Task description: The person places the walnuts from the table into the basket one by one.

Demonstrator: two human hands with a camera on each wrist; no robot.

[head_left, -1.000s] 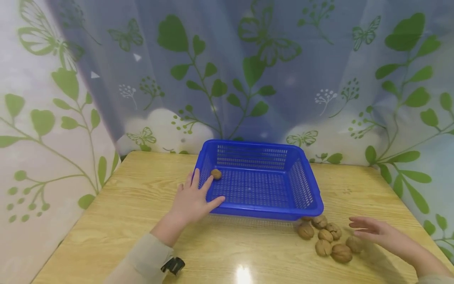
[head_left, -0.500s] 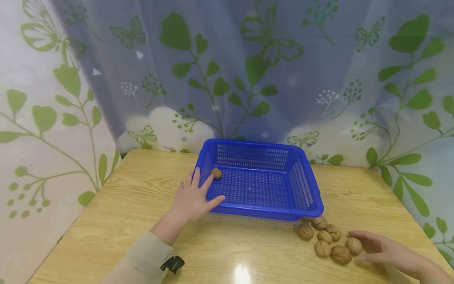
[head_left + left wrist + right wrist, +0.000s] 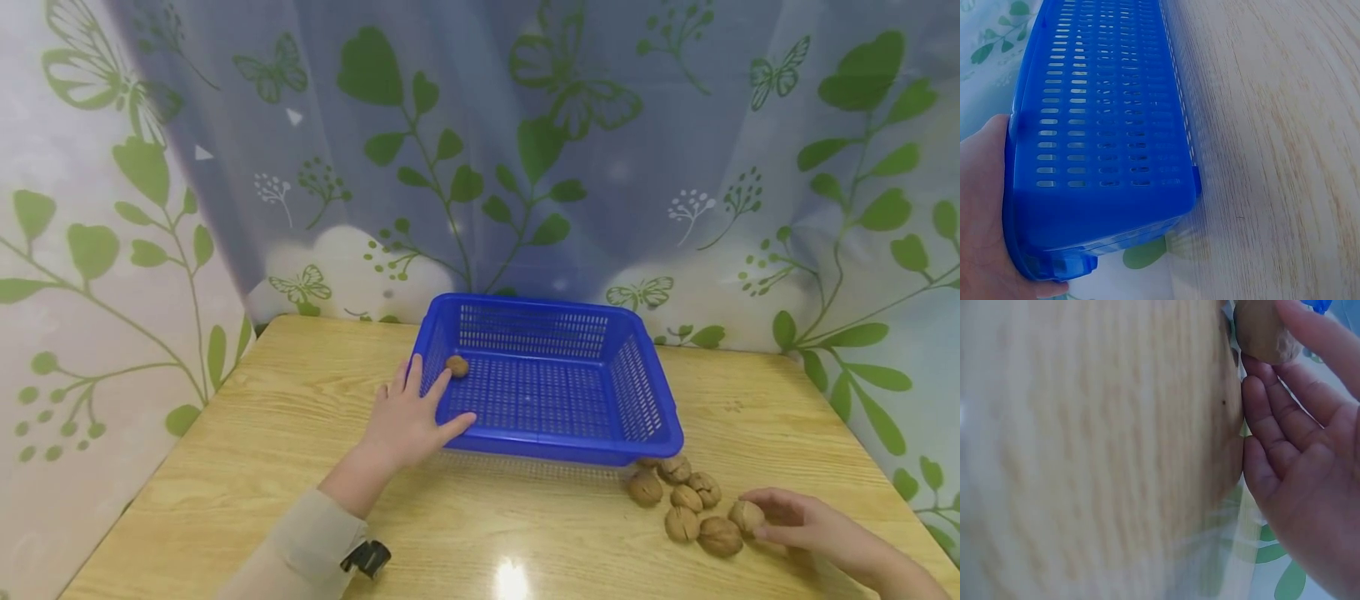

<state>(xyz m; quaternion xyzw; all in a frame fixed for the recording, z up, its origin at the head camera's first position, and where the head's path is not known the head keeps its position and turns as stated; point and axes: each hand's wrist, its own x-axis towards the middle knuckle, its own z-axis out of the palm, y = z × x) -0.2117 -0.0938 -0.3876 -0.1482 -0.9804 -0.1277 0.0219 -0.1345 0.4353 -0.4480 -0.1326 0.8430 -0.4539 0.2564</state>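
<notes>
A blue plastic basket [image 3: 536, 445] with slotted walls stands on the wooden table, a single walnut [image 3: 457, 367] inside near its left wall. My left hand [image 3: 405, 423] rests on the basket's front left corner, fingers spread over the rim; the left wrist view has the hand [image 3: 982, 212] along that rim, beside the slotted outer wall [image 3: 1104, 212]. On the right, my right hand [image 3: 828, 533] pinches a walnut [image 3: 746, 517] at the edge of a small pile. Up close, the thumb and fingertips of the right hand [image 3: 1310, 447] meet that walnut [image 3: 1263, 330].
Several more walnuts [image 3: 682, 524] lie together by the basket's front right corner, one partly hidden by the rim. Behind the wooden table [image 3: 300, 375] hangs a curtain [image 3: 480, 167] with leaves and butterflies. A small black object [image 3: 366, 559] sits at the left cuff.
My right hand has come down beside the walnut pile and closed thumb and fingers on the rightmost walnut. The left hand and the basket stay in place.
</notes>
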